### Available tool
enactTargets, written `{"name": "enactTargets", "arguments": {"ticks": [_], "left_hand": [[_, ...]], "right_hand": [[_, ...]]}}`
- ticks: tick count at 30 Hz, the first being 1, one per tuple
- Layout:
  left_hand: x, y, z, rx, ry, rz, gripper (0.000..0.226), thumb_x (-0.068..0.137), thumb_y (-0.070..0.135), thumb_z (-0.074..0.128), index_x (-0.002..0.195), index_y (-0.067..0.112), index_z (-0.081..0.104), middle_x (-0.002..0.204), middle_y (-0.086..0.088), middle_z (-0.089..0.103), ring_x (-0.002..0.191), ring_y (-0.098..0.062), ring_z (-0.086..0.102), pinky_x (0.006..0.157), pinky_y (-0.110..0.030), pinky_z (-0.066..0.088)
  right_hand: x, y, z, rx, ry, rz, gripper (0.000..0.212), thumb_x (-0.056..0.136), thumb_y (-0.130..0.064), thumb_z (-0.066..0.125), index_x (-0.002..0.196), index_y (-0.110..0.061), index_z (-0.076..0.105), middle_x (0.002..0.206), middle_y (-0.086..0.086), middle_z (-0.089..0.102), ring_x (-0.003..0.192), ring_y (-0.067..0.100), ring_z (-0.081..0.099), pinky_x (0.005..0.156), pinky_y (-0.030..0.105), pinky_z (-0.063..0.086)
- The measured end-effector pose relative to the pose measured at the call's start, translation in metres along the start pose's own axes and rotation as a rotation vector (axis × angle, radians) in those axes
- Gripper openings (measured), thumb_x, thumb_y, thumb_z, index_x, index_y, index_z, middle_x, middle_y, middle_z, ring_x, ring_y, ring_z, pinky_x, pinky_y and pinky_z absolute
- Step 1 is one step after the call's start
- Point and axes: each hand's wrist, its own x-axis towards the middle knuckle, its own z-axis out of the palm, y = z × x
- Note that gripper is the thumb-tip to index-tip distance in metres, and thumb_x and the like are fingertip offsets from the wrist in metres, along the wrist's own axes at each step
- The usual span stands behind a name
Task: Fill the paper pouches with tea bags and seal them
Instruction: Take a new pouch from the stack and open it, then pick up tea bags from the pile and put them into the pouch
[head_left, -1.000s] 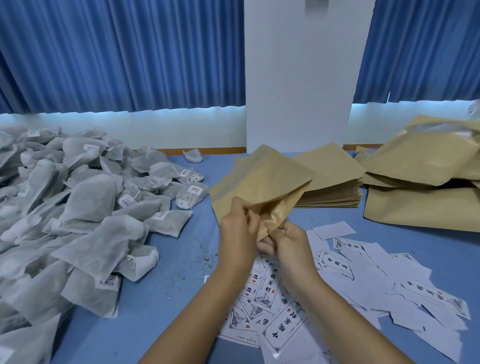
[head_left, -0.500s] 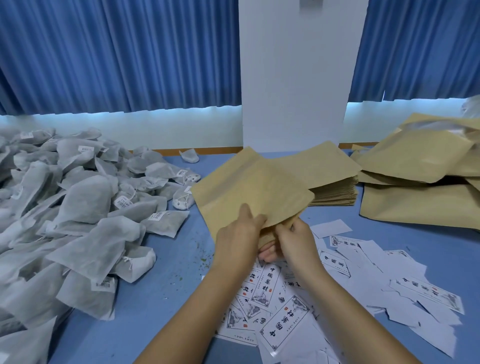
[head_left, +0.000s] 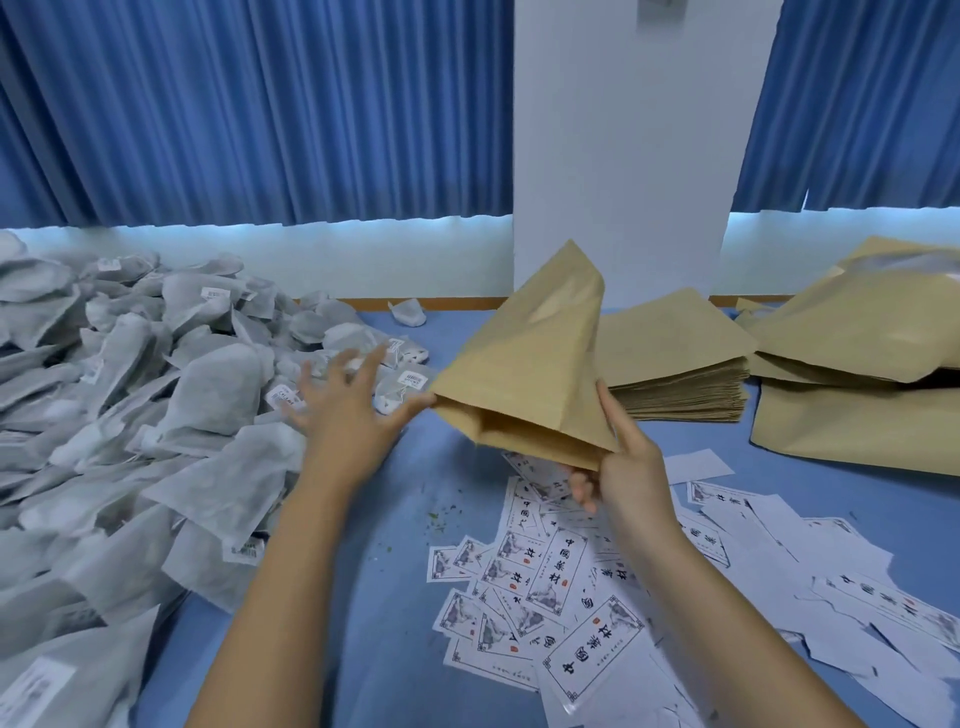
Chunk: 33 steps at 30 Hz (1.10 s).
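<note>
1. Plainly, the biggest risk sits in the heap of tea bags (head_left: 130, 415), which fills the left of the blue table (head_left: 395, 571) and slopes toward its near edge. A careless grab from the middle could, I judge, drag several bags along by their strings and tags, or slide some off the table.
2. Next is the paper pouch (head_left: 524, 374), held off the table between the heap and the stack of flat pouches (head_left: 675, 364), closed end up and away, mouth gaping toward the person. It is held at one corner only, so the mouth may sag shut or the pouch may swing when a bag is pushed in, and the bag would then catch on the lip.
3. Printed labels (head_left: 550, 582) lie scattered just below the pouch. A dropped bag or a sweeping forearm could, I think, scatter them further.
4. Loose tea crumbs (head_left: 441, 517) on the table hint that the bags shed, so rough handling may spill more.
5. For pose, the right hand (head_left: 631, 467) is raised, thumb up along the pouch's near right edge and fingers curled beneath, pinching that lower corner.
6. Meanwhile the left hand (head_left: 343, 410) reaches over the heap's edge, palm down and fingers spread wide, holding nothing; its thumb touches or nearly touches the pouch's left lip, and blur hides which.
</note>
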Motion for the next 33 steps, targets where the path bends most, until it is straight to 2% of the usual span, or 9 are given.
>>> {"name": "enactTargets", "arguments": {"ticks": [2,5,10,14,18,22,29,31,33], "left_hand": [[0.0,0.001,0.002,0.287,-0.053,-0.315,0.09,0.068,0.089,0.014,0.147,0.045,0.019,0.158,-0.012,0.012,0.143,-0.044,-0.004,0.105,-0.071,0.003],[-0.006,-0.001,0.004,0.393,-0.083,-0.59,0.075,0.084,0.078,0.023,0.149,0.04,0.019,0.158,-0.018,0.0,0.137,-0.056,-0.008,0.097,-0.08,0.005],[-0.014,-0.018,0.019,0.613,-0.209,-0.674,0.046,0.096,0.021,0.038,0.143,0.022,0.037,0.15,-0.017,0.017,0.133,-0.046,0.023,0.102,-0.064,0.027],[-0.013,-0.003,0.033,0.441,-0.223,-0.323,0.038,0.093,0.009,0.041,0.127,0.02,0.052,0.13,-0.009,0.047,0.118,-0.03,0.049,0.098,-0.047,0.039],[-0.011,0.008,0.046,0.3,0.001,0.074,0.041,0.091,0.025,0.049,0.132,0.026,0.047,0.125,-0.005,0.05,0.115,-0.028,0.047,0.089,-0.042,0.037],[-0.001,-0.023,0.053,0.358,-0.161,-0.05,0.068,0.087,0.056,0.05,0.147,0.039,0.023,0.152,-0.003,0.026,0.137,-0.03,0.027,0.105,-0.05,0.027],[-0.003,-0.017,0.058,0.293,-0.189,-0.051,0.058,0.078,0.051,0.064,0.131,0.029,0.05,0.117,-0.01,0.051,0.112,-0.03,0.048,0.092,-0.04,0.035],[-0.006,-0.008,0.049,0.185,-0.005,0.029,0.056,0.076,0.029,0.071,0.129,0.025,0.053,0.118,-0.012,0.049,0.112,-0.033,0.047,0.091,-0.041,0.03],[-0.012,0.015,0.031,-0.021,0.427,0.273,0.065,0.065,0.003,0.073,0.125,0.018,0.054,0.115,-0.018,0.048,0.108,-0.034,0.045,0.091,-0.049,0.03]], "right_hand": [[-0.002,0.0,0.008,0.021,-0.011,-0.011,0.088,0.08,0.02,0.023,0.128,-0.05,0.046,0.053,0.008,0.062,0.034,0.016,0.043,0.032,0.019,0.029],[-0.004,0.001,0.011,0.106,0.02,-0.041,0.076,0.08,0.018,0.023,0.116,-0.039,0.06,0.047,0.009,0.055,0.033,0.014,0.04,0.032,0.017,0.027],[-0.002,-0.003,0.001,0.342,0.083,0.009,0.035,0.093,0.006,0.033,0.079,-0.014,0.057,0.047,0.002,0.052,0.034,0.01,0.039,0.033,0.019,0.025],[0.0,-0.008,-0.001,0.555,0.081,0.047,0.027,0.096,0.006,0.033,0.076,-0.008,0.043,0.045,-0.002,0.048,0.033,0.006,0.036,0.032,0.015,0.024],[0.0,-0.013,-0.008,0.73,0.08,0.058,0.028,0.096,0.008,0.032,0.076,-0.01,0.042,0.049,-0.002,0.043,0.035,0.004,0.035,0.031,0.014,0.023],[0.001,-0.015,-0.014,0.782,0.129,0.065,0.028,0.097,0.005,0.033,0.076,-0.012,0.041,0.047,-0.004,0.043,0.035,0.004,0.036,0.032,0.013,0.025],[0.005,-0.013,-0.009,0.826,0.184,0.065,0.023,0.1,0.002,0.032,0.084,-0.011,0.044,0.052,0.0,0.048,0.039,0.007,0.042,0.035,0.015,0.032],[0.004,-0.012,-0.007,0.826,0.21,0.037,0.018,0.101,0.001,0.032,0.095,-0.009,0.046,0.062,0.004,0.051,0.042,0.008,0.048,0.038,0.015,0.038],[0.004,-0.012,-0.006,0.822,0.239,0.016,0.018,0.102,-0.001,0.033,0.11,-0.009,0.047,0.076,0.008,0.054,0.05,0.01,0.053,0.044,0.016,0.045]]}}
